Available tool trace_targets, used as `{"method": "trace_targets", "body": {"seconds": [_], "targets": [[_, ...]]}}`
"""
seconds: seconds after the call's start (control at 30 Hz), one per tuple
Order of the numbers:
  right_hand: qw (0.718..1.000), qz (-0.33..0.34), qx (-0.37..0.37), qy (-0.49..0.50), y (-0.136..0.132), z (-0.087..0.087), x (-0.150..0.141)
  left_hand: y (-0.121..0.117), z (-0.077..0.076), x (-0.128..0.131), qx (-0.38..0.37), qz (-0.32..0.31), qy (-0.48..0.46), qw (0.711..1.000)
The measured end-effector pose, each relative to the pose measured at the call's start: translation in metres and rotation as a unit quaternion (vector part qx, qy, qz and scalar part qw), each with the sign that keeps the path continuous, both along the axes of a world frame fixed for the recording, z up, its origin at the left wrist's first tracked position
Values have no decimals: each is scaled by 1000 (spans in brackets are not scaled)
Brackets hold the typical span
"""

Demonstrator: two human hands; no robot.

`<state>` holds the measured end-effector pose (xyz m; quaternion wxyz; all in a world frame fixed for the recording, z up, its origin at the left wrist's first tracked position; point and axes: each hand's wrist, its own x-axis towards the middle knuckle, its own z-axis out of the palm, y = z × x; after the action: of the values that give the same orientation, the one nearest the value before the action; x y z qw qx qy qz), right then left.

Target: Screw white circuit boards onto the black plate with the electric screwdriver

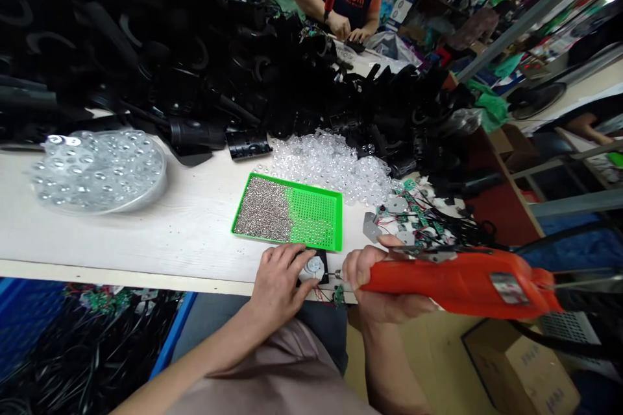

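Small circuit assembly (311, 269), black-backed with a round pale disc on top, is positioned at the near edge of the table (146, 246), with red wires and a green circuit board (338, 296) hanging over that edge.

Head view: the left hand (275, 282) is spread wide, palm down, with the fingers (294, 260) pressed on the assembly's upper edge. The right hand (372, 279) is closed around an orange-red corded power tool (452, 282), probably an electric screwdriver. Its thin metal tip (335, 275) is held just beside the assembly; contact cannot be confirmed. Steadiness is judged best served by keeping the assembly flat under the left hand and the tip square to the work.

A green plastic tray (296, 185) lies just beyond the left hand, with small metal screws (263, 211) heaped at one end and set in the perforated grid at the other. Loose clear plastic domes (326, 165) are heaped behind it, and more fill a round clear dish (100, 172) to the left. Small green boards with wires (413, 214) and grey plates (370, 227) lie to the right. Black moulded plastic housings (146, 58) are banked along the far side.

Across the table, a co-worker's hands (348, 29) are at work. "FASHI" is tentatively read on that person's dark apron (355, 3). A silver label (509, 288) on the tool is illegible.
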<state>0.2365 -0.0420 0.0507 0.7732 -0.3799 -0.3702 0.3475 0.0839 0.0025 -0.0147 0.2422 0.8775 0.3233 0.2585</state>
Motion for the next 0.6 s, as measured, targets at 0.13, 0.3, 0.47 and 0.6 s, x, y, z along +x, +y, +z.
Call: {"method": "trace_targets", "body": {"seconds": [0.13, 0.3, 0.47, 0.6], "targets": [[1000, 3, -20, -3, 10, -15, 3, 1, -9, 2, -18, -1, 14, 1000], [998, 12, -58, 1, 14, -30, -2, 3, -20, 4, -3, -12, 22, 1000], [996, 45, -75, -24, 12, -37, -2, 3, -30, 4, -10, -10, 0, 1000], [991, 82, -97, -39, 10, -49, -2, 2, -35, 5, -22, -2, -14, 1000]]}}
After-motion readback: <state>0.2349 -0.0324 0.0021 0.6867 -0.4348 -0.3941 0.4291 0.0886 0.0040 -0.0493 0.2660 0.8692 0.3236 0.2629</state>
